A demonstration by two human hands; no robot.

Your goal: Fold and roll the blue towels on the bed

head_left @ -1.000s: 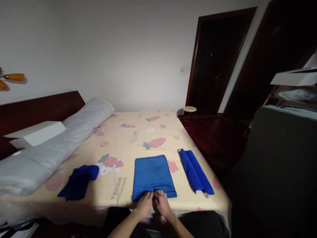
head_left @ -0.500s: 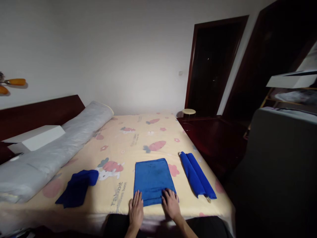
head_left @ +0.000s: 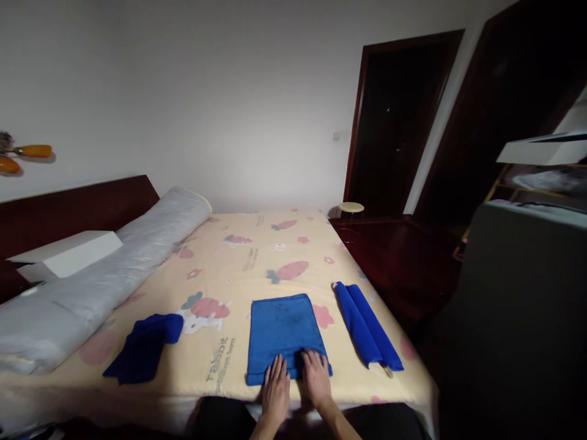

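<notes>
A blue cloth (head_left: 284, 324) lies flat on the bed in front of me, with a fold line running across its near part. My left hand (head_left: 277, 382) rests on the cloth's near edge, fingers stretched out flat. On the near right part of the cloth lies my right hand (head_left: 316, 374), its fingers spread and slightly bent, touching the fabric. To the right, two rolled blue cloths (head_left: 367, 327) lie side by side. A crumpled darker blue cloth (head_left: 145, 348) sits to the left.
The bed sheet (head_left: 238, 269) is pale yellow with carrot and rabbit prints. Along the left lie a long grey wrapped roll (head_left: 151, 235) and a white box (head_left: 76, 250) by the headboard (head_left: 82, 201). A round stool (head_left: 351, 207) stands beyond the bed; a dark panel (head_left: 527, 305) rises at right.
My left hand has slid right, from the cloth's near left corner to the middle of its near edge. My right hand stays about where it was on the cloth.
</notes>
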